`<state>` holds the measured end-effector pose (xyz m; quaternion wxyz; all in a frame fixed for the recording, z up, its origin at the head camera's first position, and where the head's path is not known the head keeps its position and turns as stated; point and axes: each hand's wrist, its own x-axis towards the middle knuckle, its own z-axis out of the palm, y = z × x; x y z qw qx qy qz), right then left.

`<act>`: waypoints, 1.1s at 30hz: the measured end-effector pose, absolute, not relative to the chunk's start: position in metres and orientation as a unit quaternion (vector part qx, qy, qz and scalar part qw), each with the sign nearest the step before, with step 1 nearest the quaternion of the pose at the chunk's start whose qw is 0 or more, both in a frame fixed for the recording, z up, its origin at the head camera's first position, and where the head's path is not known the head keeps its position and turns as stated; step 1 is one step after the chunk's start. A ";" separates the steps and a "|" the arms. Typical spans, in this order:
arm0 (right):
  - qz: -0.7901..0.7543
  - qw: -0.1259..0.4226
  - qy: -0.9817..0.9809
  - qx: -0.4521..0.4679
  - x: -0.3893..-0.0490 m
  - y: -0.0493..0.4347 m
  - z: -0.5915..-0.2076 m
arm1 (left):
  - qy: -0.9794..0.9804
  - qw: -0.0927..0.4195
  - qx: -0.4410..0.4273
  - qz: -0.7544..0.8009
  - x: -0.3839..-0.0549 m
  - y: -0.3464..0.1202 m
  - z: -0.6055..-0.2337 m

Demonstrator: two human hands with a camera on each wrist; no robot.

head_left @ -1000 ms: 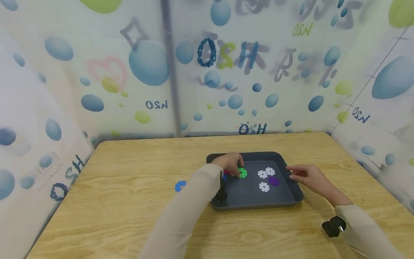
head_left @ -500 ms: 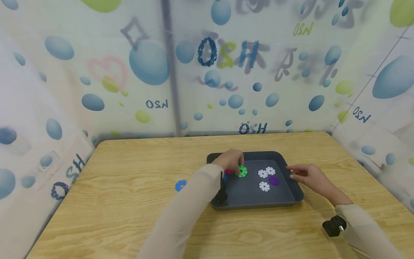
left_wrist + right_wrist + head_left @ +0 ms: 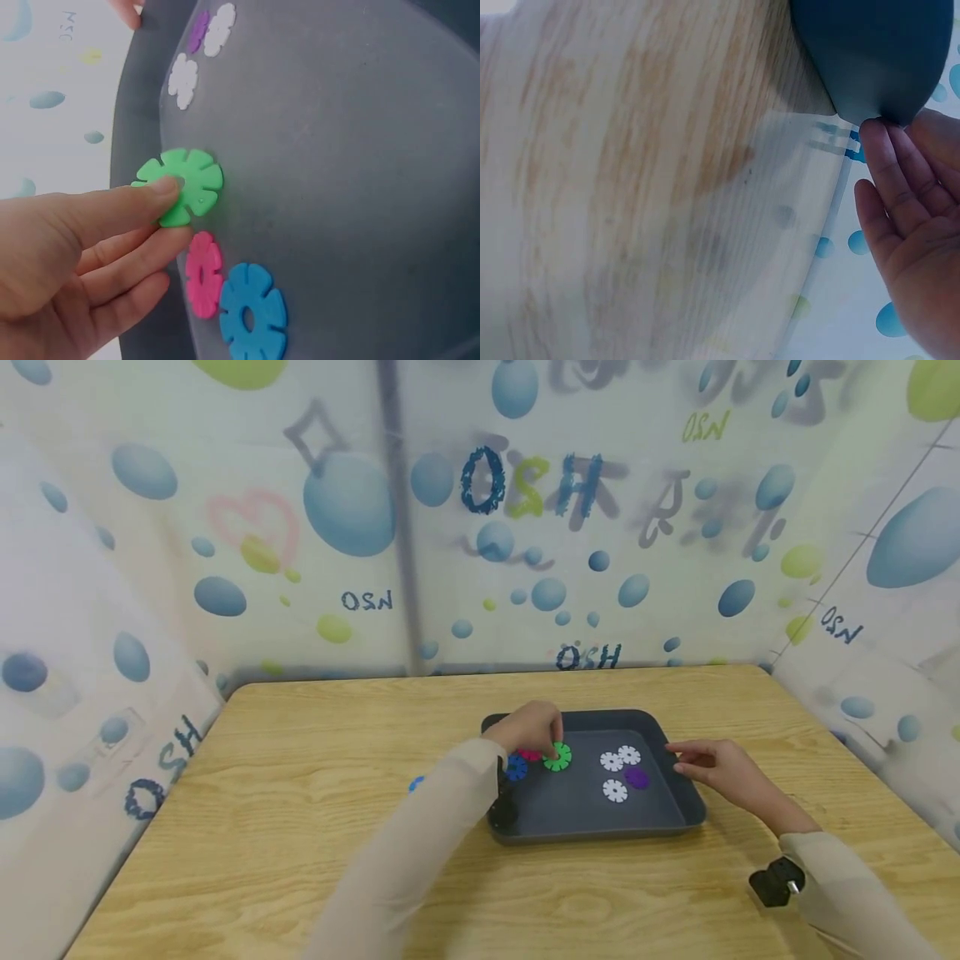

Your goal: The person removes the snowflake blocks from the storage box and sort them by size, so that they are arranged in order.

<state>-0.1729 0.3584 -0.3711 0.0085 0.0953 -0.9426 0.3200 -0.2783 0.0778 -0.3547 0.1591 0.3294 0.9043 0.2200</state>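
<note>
My left hand [image 3: 532, 727] is over the left part of a dark grey tray [image 3: 585, 818]. Its thumb and fingers pinch a green notched plastic snowflake disc [image 3: 196, 184]. Just below that disc in the left wrist view, a pink disc [image 3: 201, 276] and a blue disc [image 3: 251, 315] lie side by side on the tray floor. My right hand [image 3: 723, 772] holds the tray's right rim, fingertips at the edge [image 3: 885, 105] and thumb on the other side. Several white discs [image 3: 615, 791] and a purple disc [image 3: 637, 777] lie in the tray's right half.
Another blue disc [image 3: 417, 783] rests on the wooden table [image 3: 300, 793] left of the tray, partly covered by the left sleeve. A patterned cloth wall [image 3: 465, 585] rises behind the table and along both sides.
My left hand has risen slightly and now pinches the green disc. Its forearm has shifted a little left, uncovering more of the blue disc in the tray. The right hand stays at the rim.
</note>
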 end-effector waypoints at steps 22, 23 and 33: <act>0.326 0.009 -0.940 0.098 -0.172 0.360 -0.371 | 0.849 0.132 0.389 0.332 -0.270 -0.007 -0.327; 0.326 0.009 -0.940 0.099 -0.172 0.360 -0.371 | 0.849 0.130 0.391 0.332 -0.269 -0.012 -0.327; 0.329 0.010 -0.939 0.096 -0.173 0.361 -0.374 | 0.848 0.127 0.376 0.351 -0.259 -0.065 -0.332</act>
